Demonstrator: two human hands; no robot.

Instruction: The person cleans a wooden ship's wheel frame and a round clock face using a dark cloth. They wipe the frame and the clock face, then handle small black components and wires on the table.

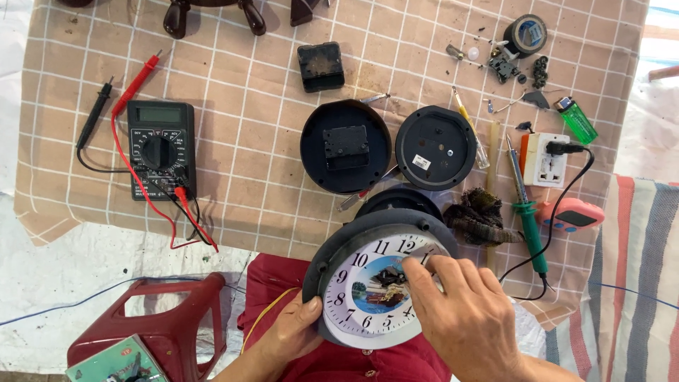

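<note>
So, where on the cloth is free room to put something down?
Bare cloth lies between the multimeter and the round black case, and along the cloth's left edge. The right side around the soldering iron and adapter is crowded.

- Left hand [293, 327] reaches up from the lower edge of the frame, palm turned inward, thumb and fingers curled in a clamping grip.
- Right hand [463, 311] comes in from the lower right, back facing the camera, fingers [424, 272] bunched and pointing left, pressing down.

free: bare cloth [262, 177] left of round cases | blocked: soldering iron [527, 205], rag [481, 216] right
</note>
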